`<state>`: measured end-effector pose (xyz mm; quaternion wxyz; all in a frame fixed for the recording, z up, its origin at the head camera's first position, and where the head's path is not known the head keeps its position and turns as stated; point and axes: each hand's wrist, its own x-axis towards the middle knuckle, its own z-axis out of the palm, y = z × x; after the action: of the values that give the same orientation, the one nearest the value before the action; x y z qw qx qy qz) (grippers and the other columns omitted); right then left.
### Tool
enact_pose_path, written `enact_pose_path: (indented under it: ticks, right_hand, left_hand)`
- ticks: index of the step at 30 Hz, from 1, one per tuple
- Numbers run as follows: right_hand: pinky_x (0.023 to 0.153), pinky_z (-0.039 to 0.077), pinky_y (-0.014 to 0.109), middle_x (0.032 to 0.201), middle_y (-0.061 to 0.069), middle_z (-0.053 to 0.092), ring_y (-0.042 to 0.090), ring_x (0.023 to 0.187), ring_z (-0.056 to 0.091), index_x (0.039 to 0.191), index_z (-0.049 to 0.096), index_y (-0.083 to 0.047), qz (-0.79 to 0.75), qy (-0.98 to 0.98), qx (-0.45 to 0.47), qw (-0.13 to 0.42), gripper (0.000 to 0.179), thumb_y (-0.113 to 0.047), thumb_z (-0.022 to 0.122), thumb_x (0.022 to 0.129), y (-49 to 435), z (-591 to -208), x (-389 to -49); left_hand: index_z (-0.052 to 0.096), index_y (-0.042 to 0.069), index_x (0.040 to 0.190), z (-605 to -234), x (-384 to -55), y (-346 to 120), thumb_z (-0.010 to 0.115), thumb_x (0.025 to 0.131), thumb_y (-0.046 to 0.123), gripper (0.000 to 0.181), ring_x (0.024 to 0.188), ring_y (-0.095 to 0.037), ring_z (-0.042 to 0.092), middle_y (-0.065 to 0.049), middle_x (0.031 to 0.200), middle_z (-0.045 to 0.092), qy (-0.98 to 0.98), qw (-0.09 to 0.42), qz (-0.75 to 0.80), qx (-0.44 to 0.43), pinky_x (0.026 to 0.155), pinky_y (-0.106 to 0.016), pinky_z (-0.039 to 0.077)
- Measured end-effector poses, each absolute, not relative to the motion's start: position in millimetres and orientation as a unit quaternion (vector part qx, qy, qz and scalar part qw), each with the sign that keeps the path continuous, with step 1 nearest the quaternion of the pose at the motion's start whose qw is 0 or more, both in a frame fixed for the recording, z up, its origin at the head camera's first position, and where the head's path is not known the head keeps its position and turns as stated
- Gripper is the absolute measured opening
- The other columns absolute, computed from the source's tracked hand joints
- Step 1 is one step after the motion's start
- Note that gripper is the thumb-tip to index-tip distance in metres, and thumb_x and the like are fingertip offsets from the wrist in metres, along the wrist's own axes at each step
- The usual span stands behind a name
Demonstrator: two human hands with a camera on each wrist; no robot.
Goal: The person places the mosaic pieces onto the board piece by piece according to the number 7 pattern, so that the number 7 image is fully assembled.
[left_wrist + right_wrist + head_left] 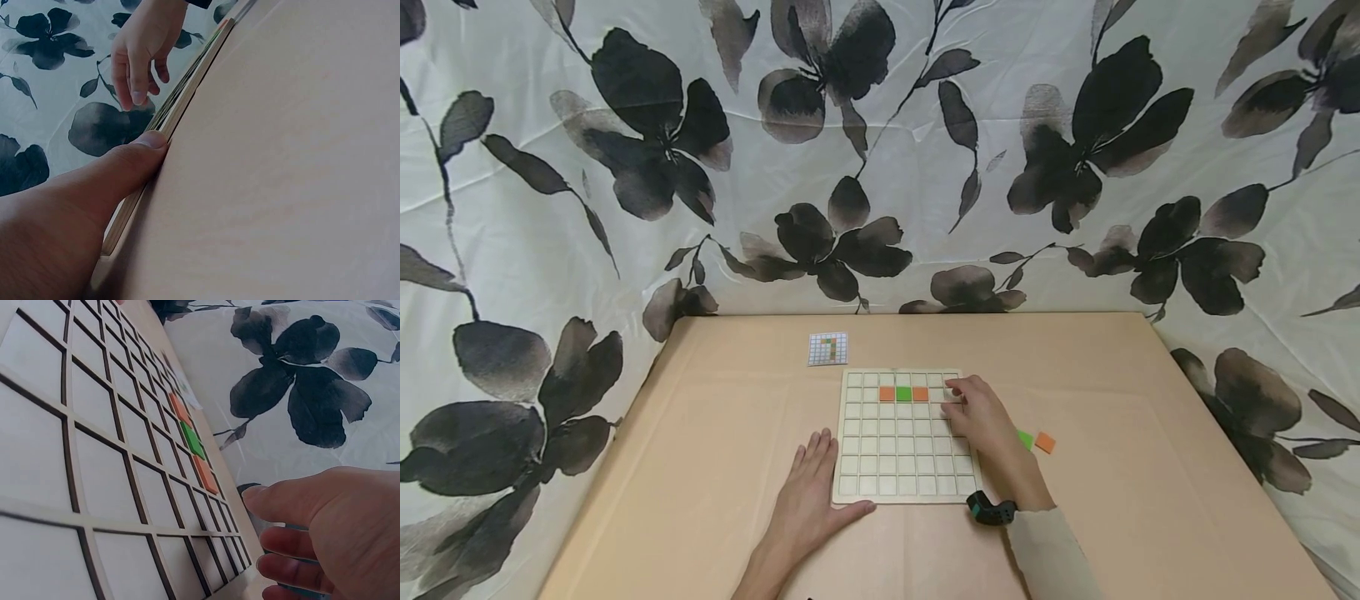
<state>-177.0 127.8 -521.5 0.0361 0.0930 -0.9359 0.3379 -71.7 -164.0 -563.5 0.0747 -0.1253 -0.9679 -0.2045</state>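
A white grid board (895, 446) with raised lines lies on the table. In its second row from the top sit an orange tile (887, 394), a green tile (904, 394) and another orange tile (921, 394), side by side. My left hand (811, 500) rests at the lower left corner, fingers straight along the side and thumb (140, 150) on the near edge. Over the upper right of the board hovers my right hand (981, 417), its fingers loosely bent; the right wrist view shows nothing between thumb (275, 499) and fingers.
Right of the board lie a loose green tile (1025, 439), partly hidden by my right wrist, and a loose orange tile (1045, 442). A small pattern card (827, 349) with a coloured grid lies beyond the board. Floral cloth (925, 167) hangs behind the table (715, 433).
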Motion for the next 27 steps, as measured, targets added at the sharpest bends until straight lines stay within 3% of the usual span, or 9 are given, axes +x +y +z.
enact_pose_path:
  ticks: [6, 16, 27]
  right_hand:
    - [0.08, 0.053, 0.034, 0.115, 0.009, 0.063, 0.02, 0.091, 0.054, 0.131, 0.062, -0.005, 0.339, -0.936, 0.088, 0.037, 0.042, -0.021, 0.07, 0.093, 137, -519, -174]
    - [0.089, 0.059, 0.044, 0.118, 0.011, 0.064, 0.026, 0.103, 0.062, 0.127, 0.064, -0.004, 0.336, -0.938, 0.078, 0.047, 0.036, -0.019, 0.066, 0.095, 153, -517, -170]
    - [0.088, 0.059, 0.042, 0.117, 0.009, 0.062, 0.025, 0.101, 0.061, 0.124, 0.064, -0.006, 0.331, -0.94, 0.07, 0.033, 0.032, -0.019, 0.065, 0.095, 171, -518, -164]
  left_hand:
    - [0.044, -0.006, 0.147, -562, -72, -163, 0.068, 0.074, 0.078, 0.114, 0.151, -0.037, 0.031, -0.023, 0.158, 0.038, -0.968, 0.067, -0.205, -0.125, 0.128, -0.048, 0.024]
    - [0.044, -0.006, 0.147, -562, -73, -163, 0.069, 0.074, 0.076, 0.113, 0.151, -0.037, 0.032, -0.023, 0.158, 0.038, -0.968, 0.069, -0.207, -0.124, 0.128, -0.048, 0.024]
    - [0.043, -0.006, 0.147, -562, -72, -163, 0.067, 0.074, 0.078, 0.114, 0.151, -0.037, 0.031, -0.023, 0.158, 0.038, -0.969, 0.061, -0.208, -0.122, 0.128, -0.049, 0.023]
